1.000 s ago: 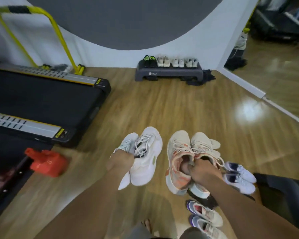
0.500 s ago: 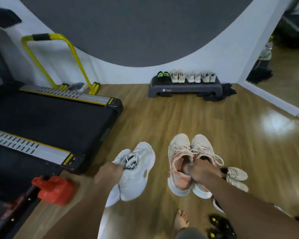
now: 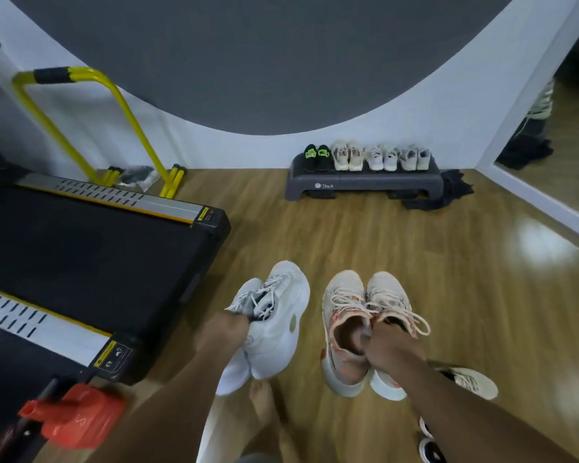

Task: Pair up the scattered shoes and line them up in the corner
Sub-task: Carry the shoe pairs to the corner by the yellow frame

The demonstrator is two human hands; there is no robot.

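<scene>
Left hand: fingers clamped on the white pair, well short of the step platform.
Right hand: fingers hooked inside the beige-orange pair, equally short of the platform.
Change: the platform sits nearer than a second ago (carrying, apparently).
Meaning: both pairs probably join the lined-up shoes atop it.

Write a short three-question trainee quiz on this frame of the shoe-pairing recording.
1. True or false: the left hand grips the white pair.
2. How many pairs stand on the step platform? A) two B) four C) six
3. Which shoes does the right hand grip?
Key: 1 true; 2 B; 3 the beige-and-orange pair.
</scene>
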